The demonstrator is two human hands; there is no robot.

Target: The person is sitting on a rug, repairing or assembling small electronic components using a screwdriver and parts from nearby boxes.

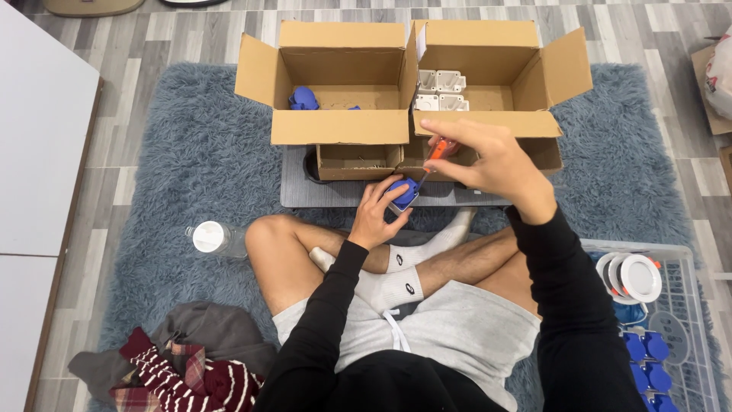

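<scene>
Now, from the head camera, the left hand has its fingers closed around a small blue part, held above the crossed legs, just before the grey surface. The right hand pinches an orange screwdriver, its tip touching the part. Two open cardboard boxes stand behind; a bottle lies on the rug.

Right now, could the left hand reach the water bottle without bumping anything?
Probably yes. The bottle lies on the rug beside the knee, with nothing between it and the left hand. But that hand holds a blue part and would need to let go first.
</scene>
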